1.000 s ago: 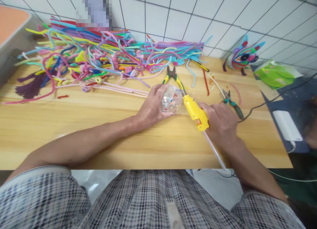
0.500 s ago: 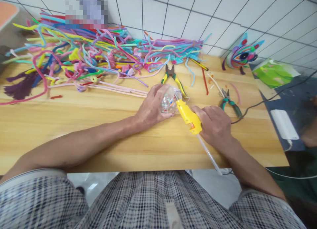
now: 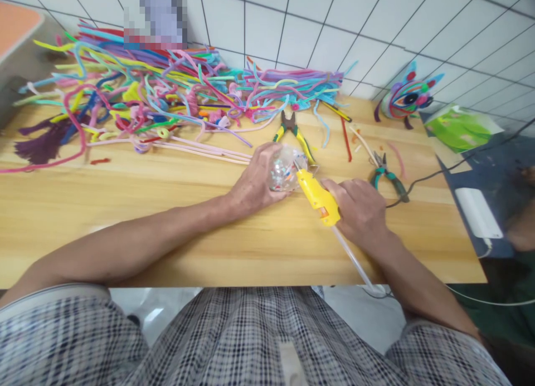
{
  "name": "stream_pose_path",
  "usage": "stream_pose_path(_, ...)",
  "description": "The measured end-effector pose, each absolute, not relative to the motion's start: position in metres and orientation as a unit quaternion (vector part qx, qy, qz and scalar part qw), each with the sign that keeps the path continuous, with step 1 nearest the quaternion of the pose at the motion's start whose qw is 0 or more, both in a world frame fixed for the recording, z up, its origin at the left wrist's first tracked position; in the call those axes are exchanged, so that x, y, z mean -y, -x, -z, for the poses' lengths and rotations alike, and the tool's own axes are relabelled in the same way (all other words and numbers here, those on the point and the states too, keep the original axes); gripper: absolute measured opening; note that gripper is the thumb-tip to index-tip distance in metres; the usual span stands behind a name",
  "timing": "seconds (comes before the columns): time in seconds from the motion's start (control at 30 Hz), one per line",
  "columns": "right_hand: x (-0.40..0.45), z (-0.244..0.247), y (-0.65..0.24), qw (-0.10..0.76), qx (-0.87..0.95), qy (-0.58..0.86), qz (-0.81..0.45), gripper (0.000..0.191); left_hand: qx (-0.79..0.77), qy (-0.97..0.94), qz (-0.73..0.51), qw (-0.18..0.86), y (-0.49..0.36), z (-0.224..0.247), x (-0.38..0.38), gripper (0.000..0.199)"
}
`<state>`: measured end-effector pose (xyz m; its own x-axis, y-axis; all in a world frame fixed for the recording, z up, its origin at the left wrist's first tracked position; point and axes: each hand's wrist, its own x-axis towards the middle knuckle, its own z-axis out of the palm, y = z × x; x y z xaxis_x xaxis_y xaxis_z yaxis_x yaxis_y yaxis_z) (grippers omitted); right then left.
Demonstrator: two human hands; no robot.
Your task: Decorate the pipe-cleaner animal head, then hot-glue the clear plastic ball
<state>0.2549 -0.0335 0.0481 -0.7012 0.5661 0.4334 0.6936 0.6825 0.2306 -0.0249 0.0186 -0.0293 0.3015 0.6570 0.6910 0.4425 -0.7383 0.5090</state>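
in the head view, the left hand point(image 3: 253, 177) is curled around a clear ball point(image 3: 281, 173) with small coloured bits on or in it, fingers over the far side and thumb along the near side. the ball is over the middle of the wooden table point(image 3: 167, 247); whether it rests on the wood cannot be told. the right hand point(image 3: 363, 212) is closed around a yellow glue gun point(image 3: 318, 196), its nozzle tilted up and left at the ball's right side; whether the tip touches is too blurred to tell. a clear glue stick point(image 3: 353, 256) juts from the gun's rear towards the table's near edge. just beyond the ball lie yellow-handled pliers point(image 3: 289, 124), handles spread. teal-handled pliers point(image 3: 381, 169) lie near the right hand, beside a dark cable point(image 3: 434, 174). a heap of coloured fuzzy stems point(image 3: 167, 93) spreads across the far left, a purple tassel point(image 3: 44, 143) at its edge. a colourful animal head point(image 3: 406, 100) stands near the tiled wall point(image 3: 317, 13).
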Motion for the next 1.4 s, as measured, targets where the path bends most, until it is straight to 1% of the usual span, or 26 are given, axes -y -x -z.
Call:
stream_pose_path(0.1,0.028,-0.045,-0.26,0.178,0.896,0.348,0.211,0.042,-0.351,-0.799,-0.473,0.12,0.025,0.027,-0.021,0.098)
stream_pose_path(0.27,0.017,-0.045,-0.269,0.23,0.902,0.29,0.223,0.051,-0.338,-0.808,-0.46,0.144,0.024,0.026,-0.024,0.101)
stream_pose_path(0.37,0.013,-0.047,-0.272,0.253,0.896,0.299,0.208,0.049,-0.31,-0.812,-0.472,0.147,0.024,0.026,-0.026,0.101)
stream_pose_path(0.5,0.013,-0.047,-0.274,0.236,0.896,0.316,0.203,0.045,-0.298,-0.813,-0.474,0.16,0.024,0.024,-0.025,0.094)
stream_pose_path(0.57,0.014,-0.047,-0.273,0.23,0.896,0.308,0.223,0.045,-0.299,-0.814,-0.468,0.169,0.024,0.025,-0.025,0.1)
stream_pose_path(0.67,0.016,-0.049,-0.27,0.229,0.894,0.3,0.241,0.043,-0.304,-0.813,-0.464,0.179,0.022,0.027,-0.025,0.117)
stream_pose_path(0.7,0.017,-0.049,-0.269,0.228,0.894,0.301,0.24,0.043,-0.308,-0.812,-0.463,0.18,0.022,0.028,-0.025,0.12)
stream_pose_path(0.73,0.017,-0.05,-0.268,0.227,0.894,0.304,0.238,0.043,-0.313,-0.81,-0.462,0.179,0.022,0.028,-0.026,0.119)
stream_pose_path(0.87,0.016,-0.052,-0.271,0.236,0.888,0.313,0.242,0.041,-0.315,-0.817,-0.45,0.174,0.022,0.023,-0.026,0.105)
stream_pose_path(1.03,0.01,-0.051,-0.277,0.247,0.888,0.308,0.234,0.045,-0.311,-0.82,-0.44,0.194,0.025,0.014,-0.026,0.097)
stream_pose_path(1.13,0.009,-0.05,-0.279,0.246,0.895,0.3,0.218,0.046,-0.302,-0.829,-0.431,0.19,0.026,0.012,-0.027,0.092)
stream_pose_path(1.27,0.009,-0.051,-0.28,0.238,0.902,0.297,0.202,0.047,-0.299,-0.832,-0.429,0.187,0.025,0.013,-0.028,0.094)
stream_pose_path(1.4,0.009,-0.053,-0.279,0.241,0.903,0.282,0.218,0.053,-0.297,-0.831,-0.43,0.191,0.026,0.014,-0.029,0.097)
